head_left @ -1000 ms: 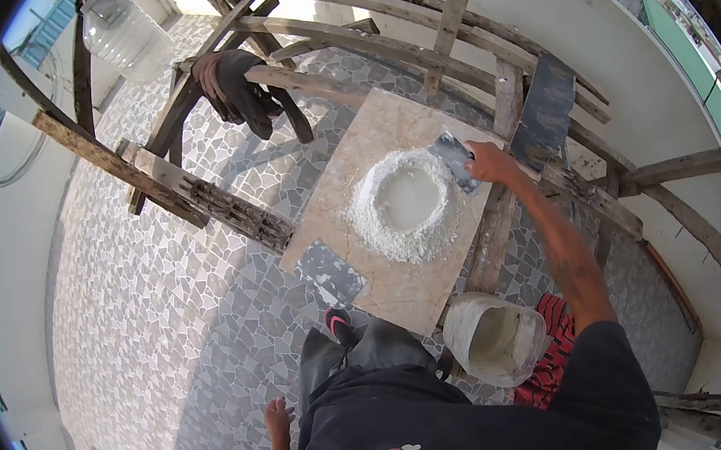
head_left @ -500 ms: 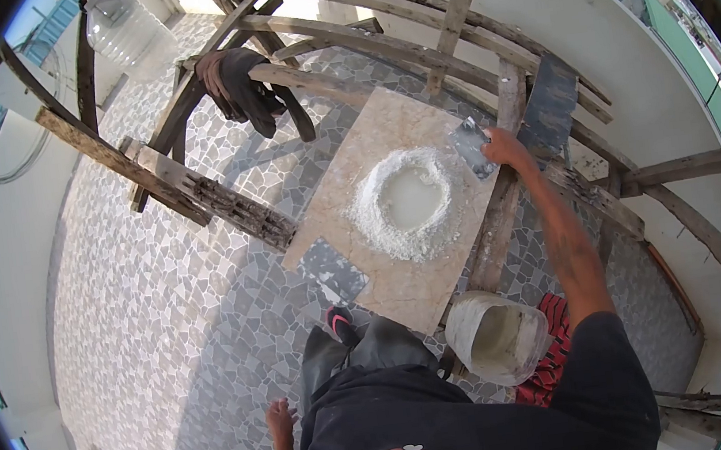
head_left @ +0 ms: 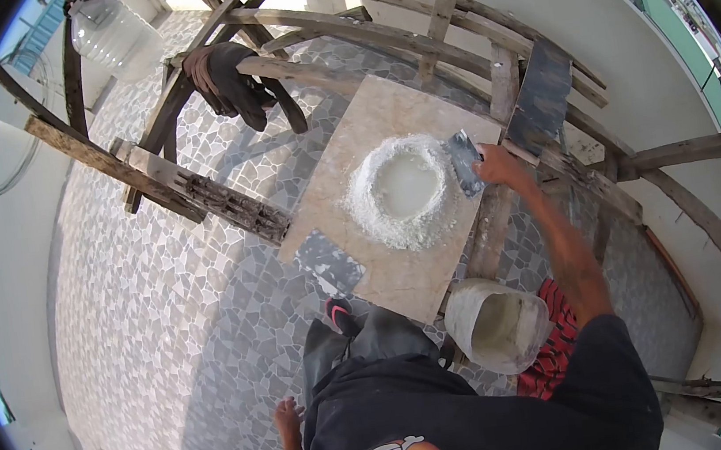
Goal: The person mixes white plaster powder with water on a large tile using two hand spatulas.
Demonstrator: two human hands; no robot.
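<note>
My right hand (head_left: 496, 165) is closed around the handle of a flat metal trowel (head_left: 465, 162), whose blade stands at the right edge of a ring of white powder (head_left: 365, 198). Whitish liquid (head_left: 409, 186) fills the hollow of the ring. The powder sits on a square beige board (head_left: 349, 124). A second grey plate (head_left: 329, 262), smeared with white, lies at the board's lower left edge. My left hand (head_left: 288, 413) hangs at my left side, fingers apart, holding nothing.
A whitish bucket (head_left: 498, 325) stands near my right side, beside a red and black cloth (head_left: 555, 336). Dark cloth (head_left: 229, 84) hangs over wooden beams (head_left: 356, 30) beyond the board. A dark panel (head_left: 542, 98) leans at the right; a clear jug (head_left: 115, 35) is upper left.
My right hand has moved the trowel left, from the board's right side to the edge of the powder ring, and the blade is turned more upright. My left hand stays at my side.
</note>
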